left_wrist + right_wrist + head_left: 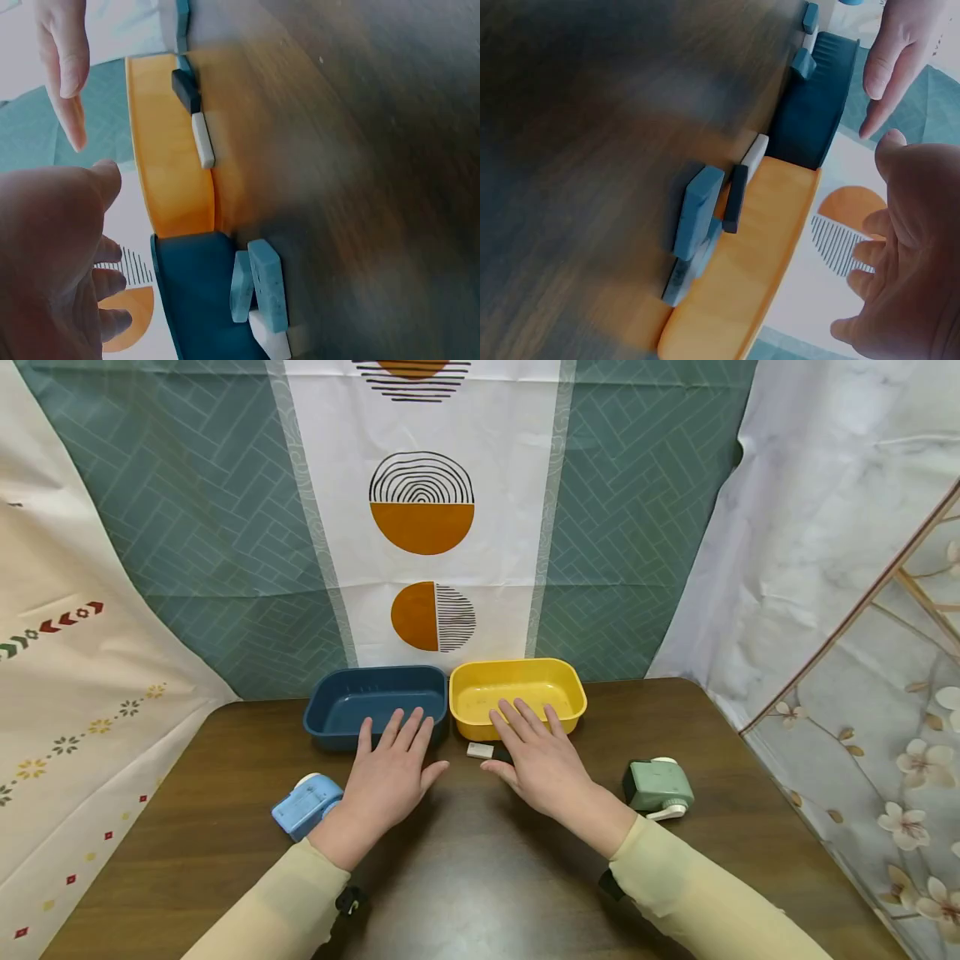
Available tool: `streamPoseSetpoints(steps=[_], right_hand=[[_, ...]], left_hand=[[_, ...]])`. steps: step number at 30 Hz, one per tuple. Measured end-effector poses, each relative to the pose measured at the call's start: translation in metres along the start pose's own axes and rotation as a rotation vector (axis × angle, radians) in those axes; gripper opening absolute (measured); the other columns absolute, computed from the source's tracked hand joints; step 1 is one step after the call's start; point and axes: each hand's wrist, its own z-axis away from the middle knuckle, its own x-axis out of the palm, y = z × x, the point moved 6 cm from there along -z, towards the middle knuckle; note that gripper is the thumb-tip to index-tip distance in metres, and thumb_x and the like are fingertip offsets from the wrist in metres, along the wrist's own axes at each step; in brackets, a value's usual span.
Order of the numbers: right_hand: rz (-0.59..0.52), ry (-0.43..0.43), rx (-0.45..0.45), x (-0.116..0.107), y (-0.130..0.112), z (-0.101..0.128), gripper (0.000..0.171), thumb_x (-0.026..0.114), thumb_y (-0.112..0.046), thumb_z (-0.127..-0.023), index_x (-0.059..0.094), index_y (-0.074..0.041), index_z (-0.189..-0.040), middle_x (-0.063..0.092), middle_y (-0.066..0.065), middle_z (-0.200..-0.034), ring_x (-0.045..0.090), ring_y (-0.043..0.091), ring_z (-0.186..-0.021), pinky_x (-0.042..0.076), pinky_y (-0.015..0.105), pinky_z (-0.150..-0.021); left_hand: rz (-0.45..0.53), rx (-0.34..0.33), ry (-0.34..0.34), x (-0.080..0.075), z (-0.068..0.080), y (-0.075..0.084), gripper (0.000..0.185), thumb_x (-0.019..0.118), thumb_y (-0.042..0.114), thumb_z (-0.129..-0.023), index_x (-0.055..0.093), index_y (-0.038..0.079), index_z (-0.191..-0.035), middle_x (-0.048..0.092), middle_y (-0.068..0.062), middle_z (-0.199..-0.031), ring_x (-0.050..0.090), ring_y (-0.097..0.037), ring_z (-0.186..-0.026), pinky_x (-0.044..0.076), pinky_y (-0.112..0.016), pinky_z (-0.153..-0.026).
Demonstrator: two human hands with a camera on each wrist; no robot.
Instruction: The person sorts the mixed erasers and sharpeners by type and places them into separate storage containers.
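Two flat hands at frame centre.
We see the left hand (390, 777) and right hand (538, 758) palm-down, fingers straight and slightly apart, holding nothing; white eraser (480, 750) lies between them, before the yellow tub (517, 672).

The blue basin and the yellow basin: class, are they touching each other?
Touching. In the head view the blue basin and the yellow basin sit side by side, rims meeting with no table between; the left wrist view shows the same join.
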Motion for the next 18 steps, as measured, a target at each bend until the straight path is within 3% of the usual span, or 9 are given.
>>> streamPoseSetpoints(steps=[18], right_hand=[[0.007, -0.028, -0.036, 0.011, -0.022, -0.021, 0.080, 0.055, -0.062, -0.111, 0.042, -0.012, -0.171, 0.035, 0.011, -0.178, 0.029, 0.032, -0.166, 0.019, 0.065, -0.132]], left_hand=[[-0.001, -0.066, -0.012, -0.003, 0.007, -0.025, 0.080, 0.058, 0.058, -0.112, 0.043, 0.005, -0.169, 0.037, -0.018, -0.176, 0.032, -0.044, -0.163, 0.015, -0.077, -0.127]])
